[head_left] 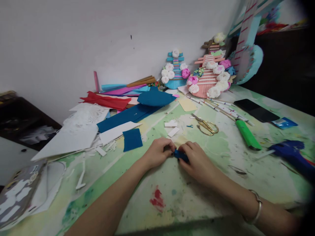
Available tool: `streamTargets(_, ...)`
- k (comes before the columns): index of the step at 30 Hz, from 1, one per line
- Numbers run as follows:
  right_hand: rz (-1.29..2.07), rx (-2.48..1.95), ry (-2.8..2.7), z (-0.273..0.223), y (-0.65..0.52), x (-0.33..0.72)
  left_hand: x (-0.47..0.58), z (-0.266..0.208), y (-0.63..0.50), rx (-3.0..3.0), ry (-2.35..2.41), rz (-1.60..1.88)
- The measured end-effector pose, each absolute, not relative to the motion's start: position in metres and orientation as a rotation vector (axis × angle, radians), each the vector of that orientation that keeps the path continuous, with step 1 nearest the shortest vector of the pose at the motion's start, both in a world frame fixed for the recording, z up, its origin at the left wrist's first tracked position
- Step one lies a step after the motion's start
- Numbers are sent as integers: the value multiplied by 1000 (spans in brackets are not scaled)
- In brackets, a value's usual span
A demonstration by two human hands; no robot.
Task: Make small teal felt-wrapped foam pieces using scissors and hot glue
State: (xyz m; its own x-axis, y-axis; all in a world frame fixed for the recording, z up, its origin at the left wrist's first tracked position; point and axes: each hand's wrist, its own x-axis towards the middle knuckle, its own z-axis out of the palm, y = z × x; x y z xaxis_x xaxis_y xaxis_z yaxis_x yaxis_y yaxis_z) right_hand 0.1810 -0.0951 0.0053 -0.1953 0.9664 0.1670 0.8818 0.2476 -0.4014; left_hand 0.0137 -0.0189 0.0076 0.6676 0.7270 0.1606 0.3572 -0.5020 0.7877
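Observation:
Both hands meet low over the table's near middle, around a small dark-blue piece of crepe paper [181,155] that looks folded or wrapped. My right hand [197,160] is closed round most of it. At its left end my left hand [159,151] pinches with thumb and forefinger. Whether anything lies inside the paper is hidden by my fingers. A flat blue square of the same paper [133,139] lies left of my left hand. Small white foam-board strips [173,131] lie just beyond my hands, with gold-handled scissors [206,126] to their right.
Larger blue paper [128,116], red crepe paper [105,100] and a white board [71,141] cover the back left. Flower-decorated model instruments [208,77] stand against the wall. On the right lie a black phone [256,110], a green cutter [247,134] and a blue glue gun [290,157].

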Motion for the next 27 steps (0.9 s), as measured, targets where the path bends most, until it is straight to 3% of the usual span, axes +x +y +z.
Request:
streamTargets(12, 650, -1648, -1968, 5, -84, 194, 14, 8, -20, 2050, 897, 648)
streamTargets(27, 728, -1669, -1926, 13, -79, 196, 16, 4, -19, 1854, 903, 668)
